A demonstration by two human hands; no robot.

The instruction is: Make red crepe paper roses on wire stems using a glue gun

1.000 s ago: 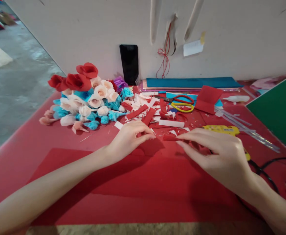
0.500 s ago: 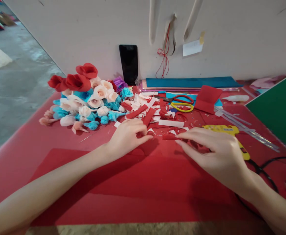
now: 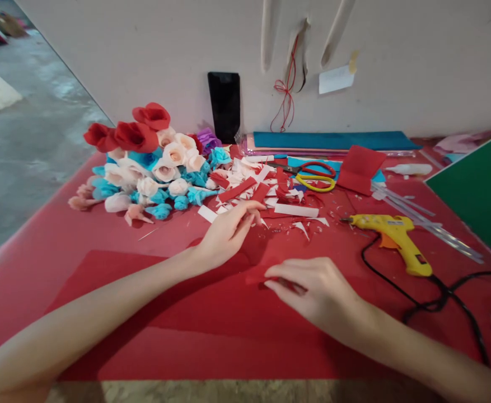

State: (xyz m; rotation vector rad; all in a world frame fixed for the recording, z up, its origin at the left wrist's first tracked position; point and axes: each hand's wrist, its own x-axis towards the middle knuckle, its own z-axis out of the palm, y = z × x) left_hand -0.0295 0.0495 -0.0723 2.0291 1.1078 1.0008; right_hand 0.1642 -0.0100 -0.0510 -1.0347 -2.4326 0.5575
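My right hand [image 3: 312,285] pinches a small red paper strip [image 3: 254,275] between thumb and fingers, over a large red paper sheet [image 3: 186,308] on the red table. Farther from me, my left hand [image 3: 230,229] hovers by the near side of a heap of red and white paper scraps [image 3: 245,182]. Its fingers are loosely stretched, and nothing shows in them. A white strip [image 3: 296,210] lies just right of the left fingertips.
Crepe paper flowers [image 3: 148,173] are piled at left. Scissors [image 3: 316,176] lie behind the scraps. To the right are a yellow glue gun [image 3: 392,229] with a black cord, clear glue sticks [image 3: 438,226] and a green board [image 3: 480,190]. A phone [image 3: 224,106] leans on the wall.
My right hand has moved toward me and left with the red strip, uncovering the glue gun. My left hand has shifted slightly right, its fingers straighter. The view has shifted slightly.
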